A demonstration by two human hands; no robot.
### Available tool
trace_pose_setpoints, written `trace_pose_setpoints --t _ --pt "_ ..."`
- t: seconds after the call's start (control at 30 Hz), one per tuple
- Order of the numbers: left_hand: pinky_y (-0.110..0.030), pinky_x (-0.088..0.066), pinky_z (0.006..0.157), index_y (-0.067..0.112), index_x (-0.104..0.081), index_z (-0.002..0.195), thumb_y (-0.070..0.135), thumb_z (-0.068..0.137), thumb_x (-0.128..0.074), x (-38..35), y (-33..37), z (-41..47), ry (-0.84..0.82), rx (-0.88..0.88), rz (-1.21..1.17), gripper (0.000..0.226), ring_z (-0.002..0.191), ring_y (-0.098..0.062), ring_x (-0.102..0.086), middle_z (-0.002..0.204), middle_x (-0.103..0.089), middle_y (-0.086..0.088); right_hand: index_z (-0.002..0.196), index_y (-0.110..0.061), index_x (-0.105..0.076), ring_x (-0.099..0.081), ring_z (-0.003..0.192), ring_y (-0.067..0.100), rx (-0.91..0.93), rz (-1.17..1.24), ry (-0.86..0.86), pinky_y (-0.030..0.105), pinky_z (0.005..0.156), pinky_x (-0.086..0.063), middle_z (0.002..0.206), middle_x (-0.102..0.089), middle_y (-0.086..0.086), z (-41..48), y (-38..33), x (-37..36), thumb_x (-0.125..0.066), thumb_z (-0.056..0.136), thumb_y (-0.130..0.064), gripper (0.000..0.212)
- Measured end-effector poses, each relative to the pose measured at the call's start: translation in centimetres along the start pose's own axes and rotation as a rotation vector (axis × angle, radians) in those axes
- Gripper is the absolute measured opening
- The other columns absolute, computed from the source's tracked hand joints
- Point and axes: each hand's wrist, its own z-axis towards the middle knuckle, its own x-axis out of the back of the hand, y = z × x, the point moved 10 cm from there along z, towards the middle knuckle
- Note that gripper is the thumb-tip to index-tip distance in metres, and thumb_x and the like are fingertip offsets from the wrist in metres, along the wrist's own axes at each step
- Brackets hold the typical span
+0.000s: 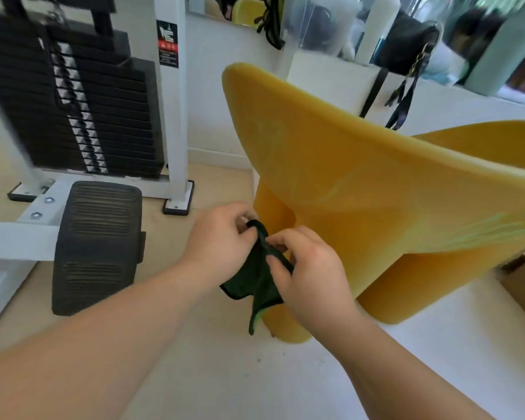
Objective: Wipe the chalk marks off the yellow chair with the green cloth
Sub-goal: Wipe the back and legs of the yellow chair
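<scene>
Forearms nearest the lens lead to the left hand (222, 237) and right hand (311, 268). Both pinch the upper edge of the green cloth (255, 286), which hangs between them in front of the yellow chair (376, 183), low by its leg; whether it touches, I cannot tell. Each grip is narrow, fingers and thumb curled on fabric. The cloth looks light, limp and easily bunched, so it is probably best gathered into a pad under one palm. Pale chalk marks (485, 231) smear the chair's shell to the right. A red-and-black label (167, 43) on the white weight machine (176, 116) carries writing too blurred to read.
</scene>
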Motion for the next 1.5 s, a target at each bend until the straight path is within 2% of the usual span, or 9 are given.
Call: trace_pose_setpoints --t 0.43,0.53,0.63,0.73,0.87,1.03,1.23,1.33,1.5 --pt "-0.033 -0.06 0.085 0.022 -0.071 0.09 0.0 0.089 -0.067 2.7 -6.6 0.3 0.2 0.24 -0.791 0.023 0.094 -0.017 -0.071 0.093 -0.074 -0.001 0.143 -0.024 -0.054 -0.055 0.088 0.006 -0.031 -0.147 -0.143 0.02 0.078 -0.056 0.109 -0.057 -0.012 2.2 -3.3 -2.6 -0.064 0.098 -0.021 0.047" --pt "-0.026 -0.059 0.077 0.018 -0.072 0.093 -0.002 0.09 -0.064 2.7 -6.7 0.9 0.161 0.247 -0.838 0.022 0.09 -0.014 -0.072 0.091 -0.075 0.002 0.133 -0.026 -0.062 -0.057 0.086 0.011 -0.01 -0.349 -0.297 0.026 0.074 -0.057 0.098 -0.06 -0.008 2.4 -5.0 -3.9 -0.063 0.097 -0.038 0.038" --pt "-0.028 -0.059 0.078 0.02 -0.072 0.085 -0.006 0.088 -0.064 2.9 -5.9 2.2 0.14 0.205 -0.898 0.028 0.086 -0.014 -0.073 0.085 -0.076 0.002 0.113 -0.023 -0.073 -0.055 0.091 0.022 0.297 -0.522 -0.071 0.04 0.082 -0.05 0.094 -0.064 -0.006 3.3 -11.3 0.3 -0.063 0.094 -0.044 0.029" --pt "-0.031 -0.059 0.082 0.026 -0.073 0.08 -0.003 0.089 -0.065 3.2 -4.2 3.8 0.134 0.149 -0.935 0.031 0.089 -0.015 -0.072 0.088 -0.076 0.002 0.121 -0.024 -0.07 -0.047 0.122 0.032 0.433 -0.664 0.143 0.048 0.104 -0.029 0.122 -0.063 0.002 6.8 -15.5 5.5 -0.059 0.096 -0.043 0.033" --pt "-0.033 -0.059 0.086 0.029 -0.072 0.088 0.006 0.092 -0.066 3.3 -2.7 5.7 0.158 0.098 -0.937 0.024 0.093 -0.01 -0.07 0.095 -0.075 0.007 0.158 -0.022 -0.028 -0.029 0.148 0.035 0.137 -0.913 -0.099 0.053 0.122 -0.018 0.158 -0.039 0.009 16.5 -12.7 7.8 -0.034 0.105 -0.053 0.062" --pt "-0.027 -0.056 0.087 0.026 -0.071 0.088 0.005 0.091 -0.067 2.5 -3.4 7.4 0.208 0.069 -0.973 0.021 0.097 0.005 -0.064 0.104 -0.067 0.018 0.135 -0.039 -0.059 -0.068 0.111 0.027 -0.449 -0.146 -0.38 0.051 0.105 -0.05 0.122 -0.069 -0.001 18.8 -7.3 7.3 -0.041 0.104 -0.056 0.039" --pt "-0.035 -0.045 0.11 0.039 -0.036 0.149 0.03 0.09 -0.072 -1.1 -1.7 9.5 0.14 0.084 -1.232 0.07 0.133 -0.004 -0.048 0.148 -0.048 0.013 0.123 -0.048 -0.061 -0.071 0.103 0.02 -0.377 -0.004 -0.404 0.047 0.098 -0.055 0.116 -0.072 -0.007 19.6 -6.1 6.7 -0.043 0.104 -0.052 0.026" --pt "-0.052 -0.035 0.116 0.069 -0.014 0.143 0.064 0.094 -0.045 -3.7 0.3 10.0 0.046 0.112 -1.236 0.058 0.144 -0.013 -0.035 0.158 -0.029 0.02 0.116 -0.05 -0.062 -0.071 0.104 0.018 -0.339 -0.013 -0.426 0.046 0.099 -0.055 0.115 -0.073 -0.01 19.9 -5.8 6.4 -0.042 0.105 -0.051 0.023" --pt "-0.051 -0.037 0.115 0.049 -0.053 0.137 0.057 0.093 -0.048 -3.1 -2.8 12.6 0.181 0.201 -1.41 0.045 0.137 -0.016 -0.047 0.148 -0.051 0.011 0.095 -0.056 -0.063 -0.071 0.099 0.012 -0.32 -0.031 -0.416 0.043 0.097 -0.056 0.106 -0.074 -0.016 20.4 -5.7 6.5 -0.041 0.104 -0.052 0.023"
